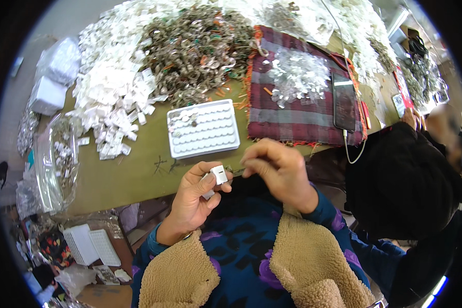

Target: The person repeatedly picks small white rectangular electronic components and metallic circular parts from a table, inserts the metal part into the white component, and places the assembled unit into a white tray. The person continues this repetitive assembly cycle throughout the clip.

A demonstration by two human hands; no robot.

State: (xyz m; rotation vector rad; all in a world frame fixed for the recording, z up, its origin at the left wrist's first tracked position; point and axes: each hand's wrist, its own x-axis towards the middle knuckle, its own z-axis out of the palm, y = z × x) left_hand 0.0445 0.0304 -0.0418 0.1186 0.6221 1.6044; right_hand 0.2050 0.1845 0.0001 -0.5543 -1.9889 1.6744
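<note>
Over the table's near edge, my left hand (193, 197) is closed round a small white box-shaped plastic part (220, 175) with a dark slot in it. Another bit of white shows lower between the same fingers. Just to the right, my right hand (285, 172) has thumb and forefinger brought together in a pinch. Whatever sits between those fingertips, if anything, is too small to make out. Beyond both hands lies a white tray (210, 145) with rows of scalloped slots. A few small pieces rest at its left side.
White plastic parts (113, 97) are heaped at left, beside a pile of brownish metallic pieces (195, 46). A plaid cloth (287, 120) carries clear pieces (299, 77) and a phone (344, 102) with a white cable. A person in dark clothing (400, 179) is close on the right.
</note>
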